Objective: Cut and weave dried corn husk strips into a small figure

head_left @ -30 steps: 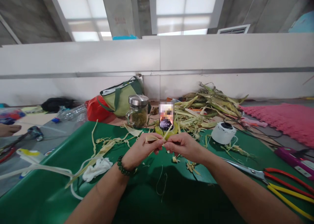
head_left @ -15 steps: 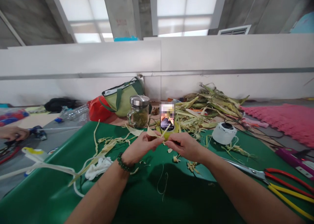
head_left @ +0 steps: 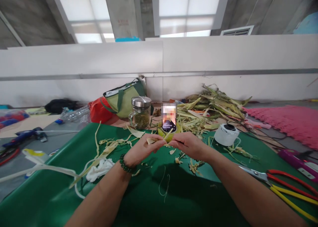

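Observation:
Over the green mat (head_left: 188, 207), both my hands meet in front of a propped phone (head_left: 169, 124). Between finger and thumb, my left hand (head_left: 144, 150) pinches a pale corn husk strip (head_left: 169, 133), whose narrow end sticks up toward the phone. My right hand (head_left: 191, 145), fingers closed, touches the same husk from the other side; its fingertips are partly hidden. A wider flap of husk lies across the left fingers. Small husk scraps (head_left: 178, 160) and a loose thread (head_left: 164, 185) lie on the mat below.
Behind the hands stand a glass jar (head_left: 141, 112) and a heap of corn husks (head_left: 216, 101). To the right are a white thread spool (head_left: 226, 135) and large scissors (head_left: 267, 177). Husk strips (head_left: 109, 149) and a white cloth (head_left: 99, 170) lie left. A green bag (head_left: 126, 101) leans at the back.
My right hand has shifted slightly and its fingers lie closer to the left hand. The wide husk flap sits lower. Another person's hand at the far left has gone out of view.

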{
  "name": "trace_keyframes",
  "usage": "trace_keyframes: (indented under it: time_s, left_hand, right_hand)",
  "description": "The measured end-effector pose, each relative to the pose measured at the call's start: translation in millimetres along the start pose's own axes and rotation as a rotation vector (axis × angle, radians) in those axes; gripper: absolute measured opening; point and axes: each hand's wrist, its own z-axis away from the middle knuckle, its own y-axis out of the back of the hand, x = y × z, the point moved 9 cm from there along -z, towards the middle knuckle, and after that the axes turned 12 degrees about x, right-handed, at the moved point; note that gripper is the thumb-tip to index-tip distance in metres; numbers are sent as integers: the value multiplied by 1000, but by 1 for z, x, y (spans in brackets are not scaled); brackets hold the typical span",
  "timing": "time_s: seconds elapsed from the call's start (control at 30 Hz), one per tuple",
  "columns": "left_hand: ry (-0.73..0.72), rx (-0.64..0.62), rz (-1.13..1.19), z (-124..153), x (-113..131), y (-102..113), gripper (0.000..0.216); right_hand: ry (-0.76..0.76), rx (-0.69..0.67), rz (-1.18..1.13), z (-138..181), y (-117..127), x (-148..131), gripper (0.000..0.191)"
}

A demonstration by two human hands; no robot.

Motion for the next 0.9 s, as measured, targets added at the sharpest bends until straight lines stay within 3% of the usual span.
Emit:
trace_keyframes:
  time_s: [0.13, 0.3, 0.43, 0.57, 0.7, 0.8, 0.9]
  left_hand:
    - [-27, -37, -119, -2, -2, 4, 33]
    - [-102, -153, -138, 0, 4, -12, 34]
    - [-155, -259, -148, 8, 11, -33, 38]
    - [-187, -295, -200, 12, 9, -36, 32]
    - [-230, -307, -225, 12, 6, -34, 25]
    - [-135, -171, -10, 2, 4, -20, 21]
    - [52, 216, 451, -11, -10, 15, 43]
  right_hand:
    - [26, -27, 9, 0, 0, 0, 34]
    - [-211, 75, -220, -1, 10, 22, 27]
    - [-71, -42, -199, 2, 1, 1, 28]
    - [121, -66, -91, 5, 0, -18, 31]
    - [107, -110, -104, 5, -6, -13, 33]
    - [-45, 42, -189, -1, 4, 2, 36]
    - [-244, 357, -311, -2, 27, 20, 36]
